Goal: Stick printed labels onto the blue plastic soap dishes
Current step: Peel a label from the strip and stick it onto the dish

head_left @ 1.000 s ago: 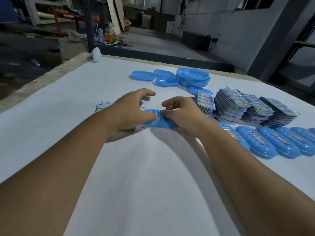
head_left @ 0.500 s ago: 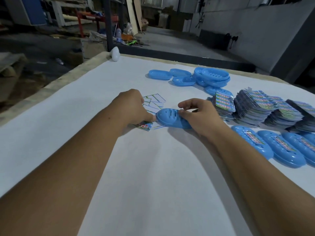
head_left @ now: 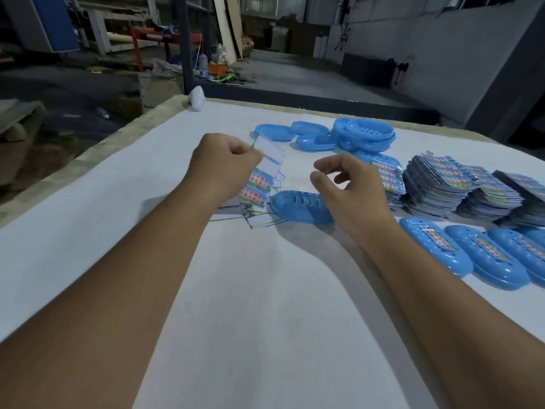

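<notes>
Holding a label sheet up off the white table, our left hand has its fingers curled round the sheet's top edge. Our right hand hovers just above the unlabelled soap dish, fingers loosely curled with thumb and forefinger apart, gripping nothing. That dish lies upside down on the table between our hands, beside spent backing strips. Stacked label sheets and labelled dishes sit to the right; more bare dishes lie farther back.
</notes>
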`<state>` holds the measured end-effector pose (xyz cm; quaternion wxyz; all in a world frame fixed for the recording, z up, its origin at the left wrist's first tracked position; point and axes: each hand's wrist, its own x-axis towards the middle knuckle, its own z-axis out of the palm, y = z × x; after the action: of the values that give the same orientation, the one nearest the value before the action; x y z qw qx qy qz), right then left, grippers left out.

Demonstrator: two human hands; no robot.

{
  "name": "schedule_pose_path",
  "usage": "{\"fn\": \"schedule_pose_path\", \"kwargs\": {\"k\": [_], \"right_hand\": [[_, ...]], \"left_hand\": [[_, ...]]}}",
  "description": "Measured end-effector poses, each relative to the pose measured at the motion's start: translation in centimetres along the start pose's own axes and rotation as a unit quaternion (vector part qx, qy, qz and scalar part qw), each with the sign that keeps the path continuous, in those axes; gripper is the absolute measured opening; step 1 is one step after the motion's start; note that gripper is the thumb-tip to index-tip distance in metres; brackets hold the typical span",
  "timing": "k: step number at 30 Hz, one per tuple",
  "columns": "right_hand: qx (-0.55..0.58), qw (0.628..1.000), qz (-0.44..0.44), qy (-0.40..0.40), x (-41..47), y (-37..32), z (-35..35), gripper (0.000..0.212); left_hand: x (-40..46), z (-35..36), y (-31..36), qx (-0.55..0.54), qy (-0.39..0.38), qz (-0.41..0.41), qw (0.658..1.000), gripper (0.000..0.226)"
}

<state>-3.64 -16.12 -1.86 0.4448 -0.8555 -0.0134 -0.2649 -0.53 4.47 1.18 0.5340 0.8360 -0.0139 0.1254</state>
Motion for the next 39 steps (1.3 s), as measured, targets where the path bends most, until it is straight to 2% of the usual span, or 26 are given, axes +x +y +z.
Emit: {"fn": "schedule_pose_path", "kwargs": {"k": [3,7,11,20,31,36,39], "right_hand": [[0.093,0.996,0.008,-0.011,-0.4,-1.0,0.2,0.010],[0.148,0.986,0.051,-0.053,-0.4,-1.1,0.3,0.014],[0.176,0.982,0.061,-0.039,-0.1,-0.9,0.0,0.016],[0.151,0.986,0.076,0.000,0.1,-0.8,-0.4,0.014],[0.134,0.987,0.085,0.007,0.2,-0.6,-0.5,0.013],[0.020,0.999,0.030,0.019,0.3,-0.4,-0.3,0.016],[0.049,0.999,0.009,-0.010,-0.3,-0.8,0.1,0.020]], "left_hand": [[-0.8,0.9,0.7,-0.105,-0.044,0.010,0.993,0.013],[-1.4,2.2,0.6,-0.133,-0.083,-0.004,0.988,0.010],[-1.3,2.5,0.5,-0.140,-0.080,-0.019,0.987,0.016],[-1.1,2.2,0.4,-0.074,-0.097,-0.015,0.992,0.027],[-1.4,2.2,0.1,-0.040,-0.106,0.037,0.993,0.024],[-1.5,2.7,-0.1,-0.048,-0.111,0.067,0.990,0.021],[-1.7,2.9,-0.1,-0.055,-0.118,0.104,0.986,0.019]]}}
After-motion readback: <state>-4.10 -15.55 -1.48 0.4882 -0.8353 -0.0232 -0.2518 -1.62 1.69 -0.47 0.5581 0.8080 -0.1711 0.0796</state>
